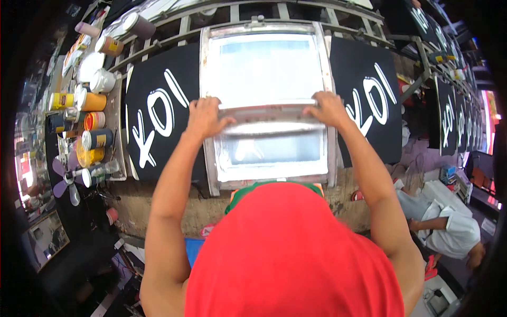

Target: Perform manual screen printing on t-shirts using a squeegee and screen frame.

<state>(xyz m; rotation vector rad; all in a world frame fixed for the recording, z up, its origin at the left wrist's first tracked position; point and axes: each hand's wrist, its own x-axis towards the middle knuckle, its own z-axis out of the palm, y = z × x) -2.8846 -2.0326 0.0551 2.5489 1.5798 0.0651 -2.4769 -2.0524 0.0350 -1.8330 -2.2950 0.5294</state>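
Observation:
A screen-printing frame lies in front of me, its mesh bright with white ink. Across its middle runs a long squeegee, slightly blurred. My left hand is closed on the squeegee's left end, and my right hand grips the right end, thumbs on the near side. Both arms reach forward, roughly level with each other. On the left of the frame is a black fabric panel with white brush-style lettering; a similar black panel sits on the right. Whatever lies beneath the screen is mostly hidden.
Ink tubs, among them a yellow-orange tub and a white tub, crowd the left side. A purple fan stands below them. Metal rails run behind the frame. At right are another person and more printed black panels.

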